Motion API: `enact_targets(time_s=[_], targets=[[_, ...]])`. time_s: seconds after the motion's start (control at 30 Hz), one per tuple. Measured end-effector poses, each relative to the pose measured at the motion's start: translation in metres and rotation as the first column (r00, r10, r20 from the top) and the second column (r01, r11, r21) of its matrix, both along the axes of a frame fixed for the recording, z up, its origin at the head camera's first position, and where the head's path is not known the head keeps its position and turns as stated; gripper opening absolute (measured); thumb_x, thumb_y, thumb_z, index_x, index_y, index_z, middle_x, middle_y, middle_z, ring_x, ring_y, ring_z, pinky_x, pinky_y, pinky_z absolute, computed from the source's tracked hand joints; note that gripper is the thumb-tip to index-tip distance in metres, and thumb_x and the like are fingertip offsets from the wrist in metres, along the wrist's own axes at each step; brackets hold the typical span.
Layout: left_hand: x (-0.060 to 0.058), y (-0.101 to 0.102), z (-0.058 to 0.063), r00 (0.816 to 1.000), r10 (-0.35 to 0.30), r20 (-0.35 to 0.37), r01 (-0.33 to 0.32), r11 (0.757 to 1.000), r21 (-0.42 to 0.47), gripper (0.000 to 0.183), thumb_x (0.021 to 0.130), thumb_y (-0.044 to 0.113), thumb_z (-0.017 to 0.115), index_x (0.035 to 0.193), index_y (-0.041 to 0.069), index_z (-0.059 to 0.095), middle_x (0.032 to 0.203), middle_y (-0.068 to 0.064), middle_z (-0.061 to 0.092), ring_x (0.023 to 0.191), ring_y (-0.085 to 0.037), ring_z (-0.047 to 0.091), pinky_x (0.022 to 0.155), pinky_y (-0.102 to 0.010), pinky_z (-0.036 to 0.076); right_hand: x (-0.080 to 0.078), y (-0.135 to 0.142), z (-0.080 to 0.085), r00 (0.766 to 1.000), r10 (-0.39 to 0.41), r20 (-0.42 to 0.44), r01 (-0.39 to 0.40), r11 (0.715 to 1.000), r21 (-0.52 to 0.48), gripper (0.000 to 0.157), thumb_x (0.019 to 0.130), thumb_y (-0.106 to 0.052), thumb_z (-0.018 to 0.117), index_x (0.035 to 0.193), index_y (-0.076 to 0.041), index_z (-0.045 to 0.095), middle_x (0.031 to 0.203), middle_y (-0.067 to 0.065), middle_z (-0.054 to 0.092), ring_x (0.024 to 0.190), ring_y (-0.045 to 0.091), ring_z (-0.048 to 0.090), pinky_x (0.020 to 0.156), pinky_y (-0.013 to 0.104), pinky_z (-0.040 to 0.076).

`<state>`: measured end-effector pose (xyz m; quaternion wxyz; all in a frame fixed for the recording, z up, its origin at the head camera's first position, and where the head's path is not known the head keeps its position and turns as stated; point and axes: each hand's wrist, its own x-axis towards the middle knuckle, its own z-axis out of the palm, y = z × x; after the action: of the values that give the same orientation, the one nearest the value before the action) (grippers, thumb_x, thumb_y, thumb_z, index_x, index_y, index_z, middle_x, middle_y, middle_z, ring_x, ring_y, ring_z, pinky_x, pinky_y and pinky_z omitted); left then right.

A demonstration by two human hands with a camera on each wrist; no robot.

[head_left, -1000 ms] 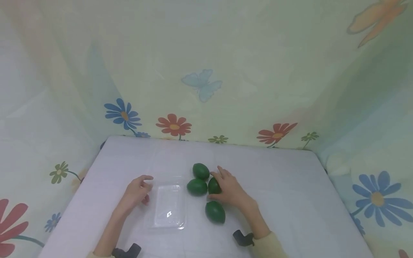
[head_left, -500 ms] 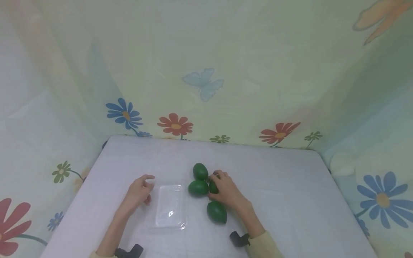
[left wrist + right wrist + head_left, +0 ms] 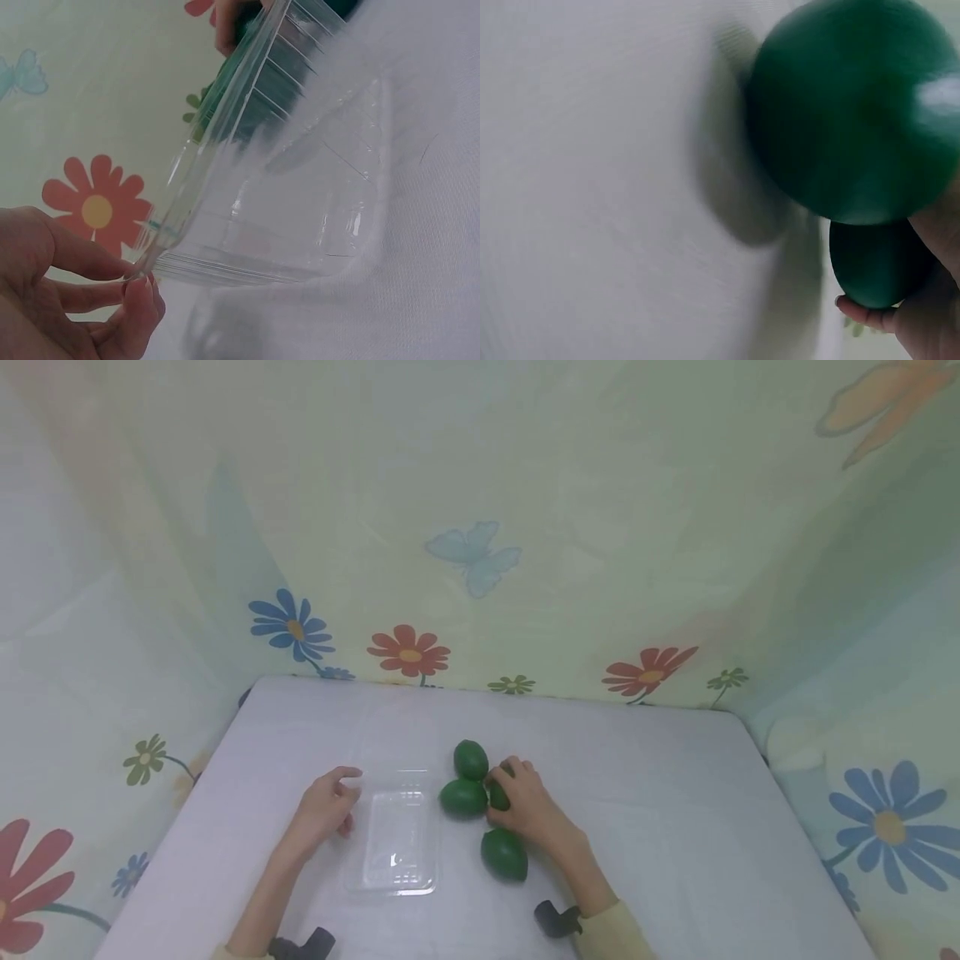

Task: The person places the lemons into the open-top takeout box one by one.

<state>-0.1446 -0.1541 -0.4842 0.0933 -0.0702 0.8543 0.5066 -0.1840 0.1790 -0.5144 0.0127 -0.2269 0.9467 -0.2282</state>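
My left hand (image 3: 324,806) pinches the left rim of a clear plastic container (image 3: 401,839) between thumb and fingers, as the left wrist view shows. In that view the container (image 3: 300,202) stands open-topped on the white cloth. Just right of it, my right hand (image 3: 532,806) grips a dark green lime (image 3: 498,795), largely covered by the fingers. Two more limes lie against its left side, one far (image 3: 471,760) and one nearer (image 3: 462,798). Another lime (image 3: 504,855) lies in front of the right hand and looms large in the right wrist view (image 3: 855,112).
A white cloth covers the table (image 3: 637,793). Behind it hangs a pale curtain (image 3: 570,527) printed with flowers and butterflies, which also wraps both sides. Black wrist cameras, left (image 3: 303,945) and right (image 3: 557,918), jut inward from the forearms.
My right hand's fingers have closed around the lime they were reaching over. The far lime has shifted slightly right. The left hand stays at the container's rim.
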Motion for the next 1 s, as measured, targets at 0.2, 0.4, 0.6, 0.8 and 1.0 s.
enact_targets(time_s=[0.2, 0.4, 0.6, 0.8, 1.0], targets=[[-0.003, -0.005, 0.001, 1.000, 0.004, -0.013, -0.004, 1.000, 0.003, 0.043, 0.100, 0.009, 0.055, 0.141, -0.004, 0.053, 0.088, -0.019, 0.063, 0.053, -0.017, 0.060, 0.056, -0.032, 0.055, 0.008, -0.006, 0.032, 0.994, 0.046, -0.095, -0.050, 0.998, -0.044, 0.037, 0.084, -0.016, 0.081, 0.118, -0.014, 0.065, 0.125, 0.010, 0.053, 0.112, 0.028, 0.049, 0.087, 0.041, 0.053], [-0.003, -0.008, -0.006, 0.999, 0.024, 0.022, -0.024, 0.999, 0.036, 0.044, 0.100, 0.009, 0.055, 0.142, -0.003, 0.053, 0.093, -0.020, 0.062, 0.055, -0.017, 0.061, 0.056, -0.032, 0.057, 0.022, -0.019, 0.062, 0.963, 0.139, -0.229, -0.150, 0.988, -0.031, 0.035, 0.084, -0.015, 0.083, 0.115, -0.015, 0.065, 0.124, 0.009, 0.055, 0.112, 0.029, 0.052, 0.085, 0.039, 0.055], [-0.004, -0.006, -0.010, 0.999, 0.042, 0.007, -0.043, 0.997, 0.071, 0.042, 0.099, 0.009, 0.056, 0.140, -0.003, 0.055, 0.089, -0.019, 0.060, 0.054, -0.017, 0.059, 0.055, -0.033, 0.056, 0.027, -0.036, 0.074, 0.945, 0.200, -0.257, -0.212, 0.977, -0.019, 0.035, 0.086, -0.017, 0.082, 0.115, -0.014, 0.065, 0.125, 0.010, 0.056, 0.116, 0.029, 0.052, 0.084, 0.035, 0.057], [-0.004, -0.001, -0.009, 0.999, 0.044, -0.012, -0.043, 0.994, 0.097, 0.041, 0.098, 0.006, 0.057, 0.138, -0.004, 0.057, 0.084, -0.017, 0.060, 0.052, -0.016, 0.058, 0.053, -0.033, 0.055, 0.018, -0.061, 0.071, 0.939, 0.264, -0.222, -0.270, 0.963, 0.005, 0.034, 0.087, -0.017, 0.080, 0.117, -0.014, 0.064, 0.124, 0.010, 0.055, 0.115, 0.029, 0.051, 0.087, 0.036, 0.056], [-0.002, 0.004, -0.009, 0.999, 0.035, 0.009, -0.036, 0.993, 0.114, 0.042, 0.098, 0.006, 0.057, 0.138, -0.003, 0.056, 0.088, -0.018, 0.061, 0.053, -0.016, 0.058, 0.054, -0.030, 0.054, 0.013, -0.094, 0.060, 0.926, 0.327, -0.187, -0.318, 0.945, 0.076, 0.037, 0.087, -0.024, 0.082, 0.119, -0.018, 0.065, 0.124, 0.007, 0.056, 0.113, 0.027, 0.054, 0.094, 0.039, 0.053]])
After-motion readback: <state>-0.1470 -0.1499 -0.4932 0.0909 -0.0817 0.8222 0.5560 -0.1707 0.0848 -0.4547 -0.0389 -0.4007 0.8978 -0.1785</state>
